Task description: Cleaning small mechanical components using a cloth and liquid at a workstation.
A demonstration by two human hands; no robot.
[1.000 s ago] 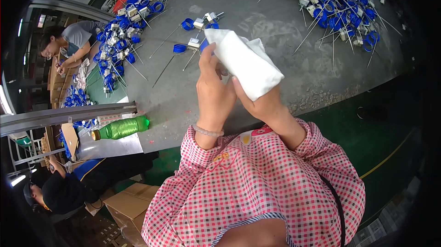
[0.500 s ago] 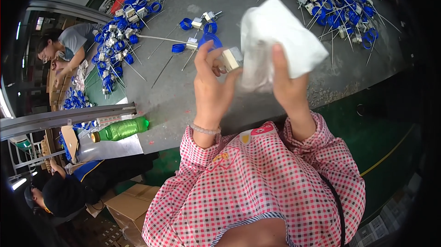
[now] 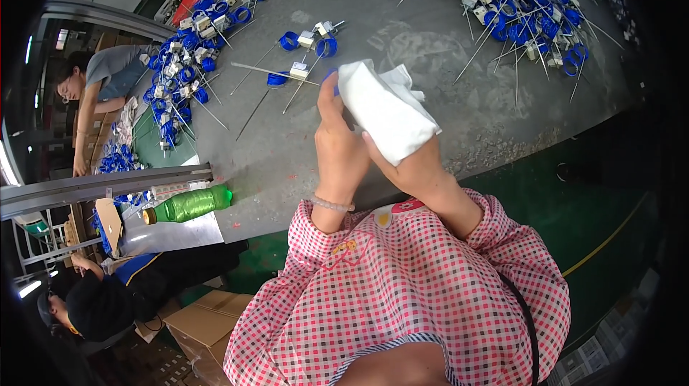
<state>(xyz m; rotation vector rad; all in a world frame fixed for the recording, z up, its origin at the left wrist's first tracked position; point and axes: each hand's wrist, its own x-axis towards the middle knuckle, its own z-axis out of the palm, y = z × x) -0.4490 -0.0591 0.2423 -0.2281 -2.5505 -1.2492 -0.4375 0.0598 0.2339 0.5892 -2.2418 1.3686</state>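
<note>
1. Left hand [image 3: 337, 152]: raised above the table [image 3: 430, 48], fingers up and curled against the white cloth [image 3: 387, 109], thumb side pressed to its left edge; a bit of blue shows at the fingertip (too small to tell what).
2. Right hand [image 3: 413, 167]: under and behind the cloth, fingers closed around its lower end, gripping it.
3. Cloth: folded into a thick wad, held between both hands in mid-air, above the near part of the grey table, tilted with its upper end to the left.
4. On the table just beyond the hands: a few blue coils [image 3: 308, 41] with white blocks and long thin wires, lying loose.
5. Far right: a large heap of the same parts [image 3: 517, 5]. Far left: another heap [image 3: 186, 48].
6. Left edge of the table: a green bottle [image 3: 188, 204] lying on its side.
7. Beyond the left heap: another person [image 3: 100, 77] bent over; a second one [image 3: 100, 300] lower left, beside a cardboard box [image 3: 204, 325].
</note>
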